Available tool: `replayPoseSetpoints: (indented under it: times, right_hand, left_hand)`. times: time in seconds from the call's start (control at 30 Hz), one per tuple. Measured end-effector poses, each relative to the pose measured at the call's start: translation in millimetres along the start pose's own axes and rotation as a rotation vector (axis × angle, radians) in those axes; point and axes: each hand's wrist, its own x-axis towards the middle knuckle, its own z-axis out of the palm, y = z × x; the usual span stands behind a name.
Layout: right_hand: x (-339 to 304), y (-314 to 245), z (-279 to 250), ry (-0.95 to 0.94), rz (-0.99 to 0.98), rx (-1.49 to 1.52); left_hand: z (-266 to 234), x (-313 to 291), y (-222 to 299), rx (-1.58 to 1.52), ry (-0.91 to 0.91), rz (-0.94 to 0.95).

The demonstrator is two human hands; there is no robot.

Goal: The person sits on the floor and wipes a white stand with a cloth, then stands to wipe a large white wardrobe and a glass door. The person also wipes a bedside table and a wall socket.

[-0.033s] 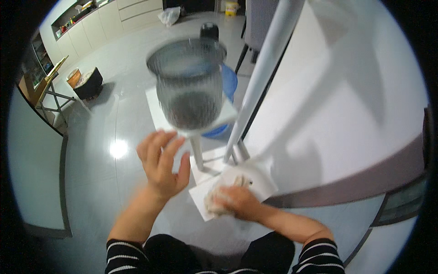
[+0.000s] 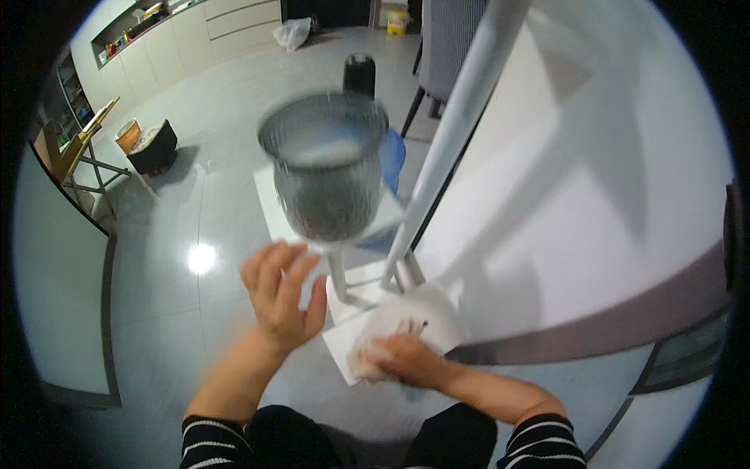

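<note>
My right hand (image 2: 408, 358) presses a crumpled pale cloth (image 2: 367, 361) against a white flat panel (image 2: 344, 342) low in front of me. Its fingers are wrapped round the cloth. My left hand (image 2: 283, 301) hangs in the air with fingers apart and slightly curved, holding nothing. Just beyond it, a grey ribbed see-through tub (image 2: 328, 191) rests on the white square top (image 2: 273, 211) of a small stand, blurred. A pale leg (image 2: 337, 273) runs down from that top to a white base. Whether my left fingertips touch the stand's edge, I cannot tell.
A thick white pole (image 2: 449, 129) slants up beside the stand, close to a white curved surface (image 2: 601, 195) at right. Behind the tub are a black cylinder (image 2: 359, 76) and something blue (image 2: 392, 162). Farther off stand a grey chair (image 2: 453, 51) and a black box (image 2: 154, 148).
The tub and its stand now appear slightly lower in the picture. My left hand also sits a little lower and to the right; the right hand still grips the cloth.
</note>
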Motion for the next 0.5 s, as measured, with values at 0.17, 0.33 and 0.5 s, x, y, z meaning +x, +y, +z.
replayPoseSetpoints:
  times: [0.17,0.33,0.5]
  right_hand:
    - [9,-45,-73,-0.255,0.338,0.405]
    - [23,-83,-169,0.078,0.516,0.54]
    - [52,-137,-263,0.301,0.571,0.507]
  left_hand:
    - [-25,15,13,0.044,-0.232,-0.097]
    - [-67,50,30,-0.105,-0.417,-0.246]
    - [-124,143,41,-0.396,-0.197,-0.335]
